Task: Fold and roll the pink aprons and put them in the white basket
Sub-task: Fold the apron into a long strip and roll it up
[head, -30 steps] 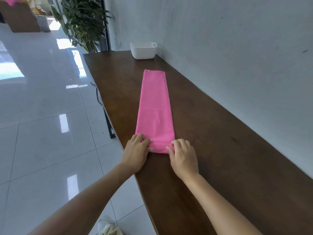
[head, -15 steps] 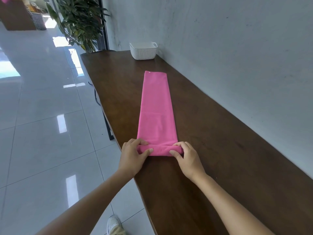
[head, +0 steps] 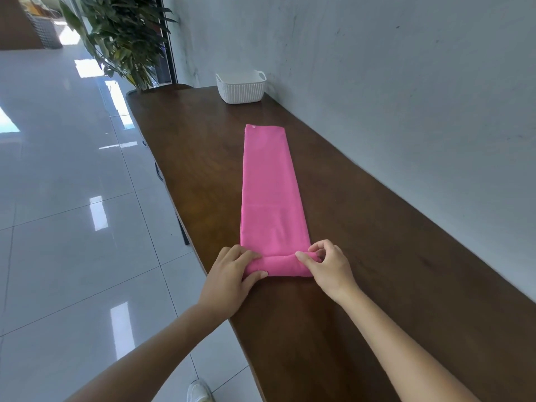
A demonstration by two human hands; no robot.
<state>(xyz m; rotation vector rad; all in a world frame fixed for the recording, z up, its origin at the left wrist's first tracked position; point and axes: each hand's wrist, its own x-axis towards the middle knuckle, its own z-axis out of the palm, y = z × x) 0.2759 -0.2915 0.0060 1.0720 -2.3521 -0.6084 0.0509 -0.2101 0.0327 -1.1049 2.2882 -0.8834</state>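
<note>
Head view, single entry.

- The pink apron [head: 272, 192] lies on the desk [head: 377, 256], folded into a long narrow strip. It runs lengthwise away from me, roughly parallel to the wall [head: 406, 97] on my right.
- The strip's near end is turned up into a short, tight roll [head: 282, 265] lying across its width. The rest of the strip is flat on the wood.
- My left grip [head: 229, 275] is clamped on the roll's left end, fingers curled over the top and thumb against the near side.
- My right grip [head: 330, 268] is clamped on the roll's right end, pinching it between the thumb and curled fingers.
- A small pale dot [head: 254, 127] sits at the far left corner of the strip. It is possibly a snap, but too small to confirm.
- The white basket [head: 242, 89] stands upright at the far end of the desk, close to the wall and well apart from the apron's far edge.
- A leafy plant [head: 124, 39] stands beyond the desk's far end.
- Glossy tiled floor [head: 72, 227] lies to my left, and a white shoe [head: 198, 391] shows at the bottom edge.
</note>
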